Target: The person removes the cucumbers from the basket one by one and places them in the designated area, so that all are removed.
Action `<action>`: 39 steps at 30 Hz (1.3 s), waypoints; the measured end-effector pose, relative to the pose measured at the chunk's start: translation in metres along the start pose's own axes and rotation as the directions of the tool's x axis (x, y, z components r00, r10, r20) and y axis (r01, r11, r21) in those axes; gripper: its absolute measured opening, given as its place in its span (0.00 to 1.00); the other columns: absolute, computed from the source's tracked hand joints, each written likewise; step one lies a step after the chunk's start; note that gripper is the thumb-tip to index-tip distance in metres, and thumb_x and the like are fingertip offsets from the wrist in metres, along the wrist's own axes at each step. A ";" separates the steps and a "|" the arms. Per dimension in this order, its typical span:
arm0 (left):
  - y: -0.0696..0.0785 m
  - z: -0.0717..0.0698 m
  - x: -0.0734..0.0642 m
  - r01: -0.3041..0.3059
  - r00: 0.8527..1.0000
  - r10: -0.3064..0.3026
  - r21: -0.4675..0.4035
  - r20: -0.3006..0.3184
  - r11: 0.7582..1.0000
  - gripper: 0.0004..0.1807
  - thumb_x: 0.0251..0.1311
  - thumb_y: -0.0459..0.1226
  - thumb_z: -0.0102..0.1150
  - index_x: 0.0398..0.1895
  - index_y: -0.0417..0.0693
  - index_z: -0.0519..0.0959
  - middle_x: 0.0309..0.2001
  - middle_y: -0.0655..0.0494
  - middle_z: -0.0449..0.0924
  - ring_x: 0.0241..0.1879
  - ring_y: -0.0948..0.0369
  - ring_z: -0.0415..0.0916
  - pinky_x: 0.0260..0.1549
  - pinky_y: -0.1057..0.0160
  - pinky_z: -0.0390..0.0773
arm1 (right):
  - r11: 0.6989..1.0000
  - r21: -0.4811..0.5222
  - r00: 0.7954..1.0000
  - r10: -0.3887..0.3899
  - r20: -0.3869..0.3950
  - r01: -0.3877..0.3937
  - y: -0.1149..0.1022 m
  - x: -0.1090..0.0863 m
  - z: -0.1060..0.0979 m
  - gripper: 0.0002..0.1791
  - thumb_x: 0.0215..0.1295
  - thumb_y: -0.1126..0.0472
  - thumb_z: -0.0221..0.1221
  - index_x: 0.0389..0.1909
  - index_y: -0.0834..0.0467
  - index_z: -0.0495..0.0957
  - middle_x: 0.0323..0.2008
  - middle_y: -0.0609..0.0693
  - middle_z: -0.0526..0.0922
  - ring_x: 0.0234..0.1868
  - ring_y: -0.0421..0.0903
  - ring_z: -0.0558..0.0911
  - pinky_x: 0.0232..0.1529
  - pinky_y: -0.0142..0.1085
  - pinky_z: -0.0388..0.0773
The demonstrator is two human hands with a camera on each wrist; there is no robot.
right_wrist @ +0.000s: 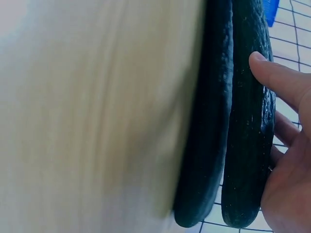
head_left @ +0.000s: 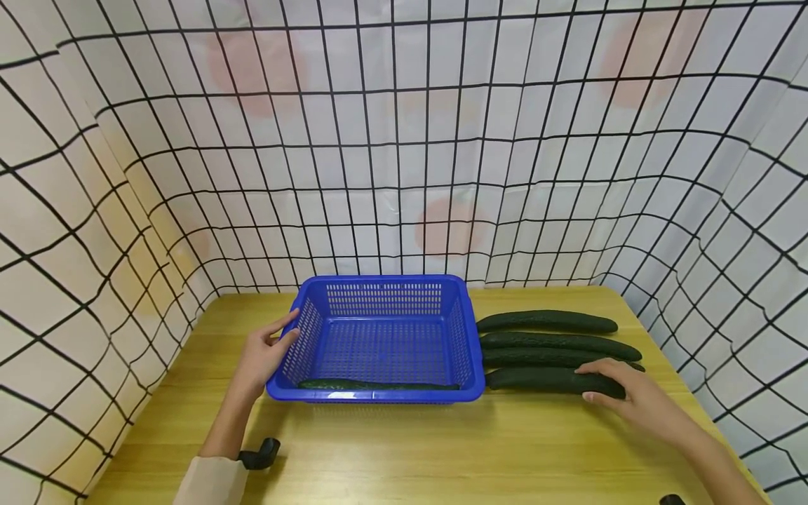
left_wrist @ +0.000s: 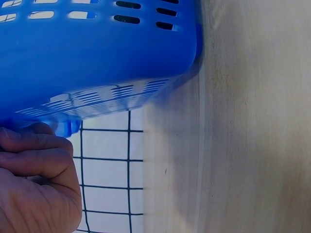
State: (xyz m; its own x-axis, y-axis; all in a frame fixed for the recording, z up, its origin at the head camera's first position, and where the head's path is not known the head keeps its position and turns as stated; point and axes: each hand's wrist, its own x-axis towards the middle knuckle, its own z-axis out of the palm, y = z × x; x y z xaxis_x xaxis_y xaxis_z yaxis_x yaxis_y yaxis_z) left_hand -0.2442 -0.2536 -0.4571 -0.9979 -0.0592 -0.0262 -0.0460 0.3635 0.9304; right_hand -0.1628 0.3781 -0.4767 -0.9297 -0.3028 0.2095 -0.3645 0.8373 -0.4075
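Note:
In the head view a blue plastic basket (head_left: pixel 470 330) stands on the wooden table, with one cucumber (head_left: pixel 379 384) lying along its near wall. My left hand (head_left: pixel 261 358) grips the basket's left rim; the left wrist view shows its fingers (left_wrist: pixel 39 150) curled by the rim. Right of the basket several dark green cucumbers lie side by side. Around the right part of the nearest cucumber (head_left: pixel 530 379) my right hand (head_left: pixel 631 393) has its thumb on the near side and fingers over the top. Up close in the right wrist view, the thumb presses that cucumber (right_wrist: pixel 248 145).
A black grid over white sheeting (head_left: pixel 404 161) encloses the table (head_left: pixel 379 456) at the back and both sides. The farthest cucumber (head_left: pixel 549 321) lies near the table's back edge. A black wrist mount (head_left: pixel 260 456) sits by my left forearm.

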 end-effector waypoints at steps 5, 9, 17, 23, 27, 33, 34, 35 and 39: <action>0.000 0.001 0.000 -0.004 1.000 0.004 -0.004 0.003 1.000 0.27 0.73 0.45 0.60 0.74 0.63 0.72 0.19 0.54 0.77 0.19 0.59 0.79 0.22 0.59 0.83 | 0.999 -0.006 0.999 -0.036 -0.021 0.036 0.002 -0.003 0.009 0.21 0.64 0.50 0.70 0.58 0.42 0.81 0.56 0.41 0.83 0.56 0.32 0.76 0.50 0.40 0.81; 0.000 0.001 0.000 -0.004 1.000 0.004 -0.011 0.003 1.000 0.27 0.74 0.45 0.60 0.74 0.63 0.72 0.21 0.51 0.80 0.21 0.58 0.81 0.24 0.58 0.84 | 0.998 -0.015 0.997 -0.055 -0.045 0.055 0.003 -0.002 0.014 0.21 0.63 0.51 0.71 0.56 0.41 0.81 0.54 0.39 0.83 0.56 0.30 0.74 0.50 0.40 0.80; -0.003 0.001 0.001 -0.007 1.000 0.007 -0.028 0.013 1.000 0.27 0.74 0.46 0.59 0.75 0.63 0.71 0.23 0.49 0.82 0.22 0.57 0.82 0.24 0.58 0.85 | 0.991 -0.080 0.989 -0.111 -0.097 0.104 0.005 0.002 0.023 0.20 0.58 0.53 0.75 0.52 0.40 0.84 0.52 0.39 0.82 0.53 0.42 0.74 0.48 0.45 0.78; 0.010 -0.001 -0.006 0.023 0.999 -0.021 -0.050 0.035 0.998 0.28 0.75 0.42 0.57 0.77 0.57 0.69 0.27 0.42 0.84 0.24 0.54 0.84 0.23 0.57 0.85 | 0.996 -0.075 0.996 -0.061 -0.069 0.055 0.004 0.003 0.025 0.20 0.57 0.50 0.75 0.50 0.38 0.84 0.52 0.40 0.81 0.53 0.45 0.74 0.49 0.51 0.79; 0.019 -0.001 -0.010 0.033 0.999 -0.031 -0.049 0.044 0.998 0.28 0.76 0.39 0.56 0.77 0.53 0.68 0.26 0.41 0.83 0.23 0.52 0.83 0.23 0.57 0.85 | 0.998 -0.065 0.999 -0.028 -0.040 0.026 0.004 0.004 0.025 0.19 0.56 0.49 0.76 0.48 0.36 0.84 0.52 0.41 0.80 0.53 0.48 0.74 0.48 0.52 0.79; 0.007 -0.001 -0.004 0.028 0.999 -0.027 -0.049 0.033 0.998 0.28 0.75 0.43 0.58 0.77 0.59 0.69 0.27 0.42 0.84 0.24 0.54 0.84 0.24 0.56 0.85 | 0.998 -0.060 0.998 -0.027 -0.062 0.023 0.000 0.005 0.026 0.19 0.55 0.50 0.76 0.48 0.39 0.84 0.51 0.41 0.81 0.52 0.48 0.74 0.48 0.54 0.79; 0.004 0.000 -0.002 0.024 0.999 -0.022 -0.047 0.029 0.999 0.28 0.75 0.43 0.58 0.76 0.60 0.69 0.28 0.43 0.85 0.24 0.54 0.84 0.24 0.56 0.85 | 0.998 -0.057 0.998 -0.025 -0.065 0.021 -0.001 0.005 0.026 0.19 0.56 0.49 0.76 0.48 0.40 0.85 0.51 0.41 0.82 0.52 0.48 0.74 0.48 0.54 0.78; 0.002 0.000 -0.001 0.018 1.000 -0.017 -0.043 0.026 0.999 0.28 0.75 0.44 0.58 0.76 0.61 0.69 0.28 0.43 0.85 0.24 0.55 0.84 0.24 0.56 0.85 | 0.999 -0.050 0.998 -0.020 -0.066 0.017 -0.002 0.005 0.026 0.19 0.57 0.48 0.75 0.49 0.41 0.85 0.51 0.41 0.82 0.52 0.49 0.74 0.49 0.55 0.78; -0.003 0.000 0.001 -0.005 1.000 0.005 -0.042 0.014 0.999 0.28 0.74 0.45 0.59 0.75 0.62 0.71 0.27 0.44 0.85 0.23 0.56 0.84 0.24 0.56 0.85 | 1.000 -0.011 0.999 0.010 -0.051 -0.010 -0.005 0.010 0.023 0.18 0.60 0.46 0.73 0.50 0.45 0.85 0.51 0.45 0.83 0.52 0.53 0.76 0.49 0.58 0.77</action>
State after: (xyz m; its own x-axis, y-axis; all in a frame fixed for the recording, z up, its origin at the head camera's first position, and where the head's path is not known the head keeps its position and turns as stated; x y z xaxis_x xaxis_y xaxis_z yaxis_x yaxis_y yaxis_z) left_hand -0.2453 -0.2545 -0.4601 -0.9987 -0.0442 -0.0262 -0.0392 0.3242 0.9452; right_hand -0.1717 0.3599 -0.4930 -0.9293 -0.2714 0.2504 -0.3546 0.8451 -0.4002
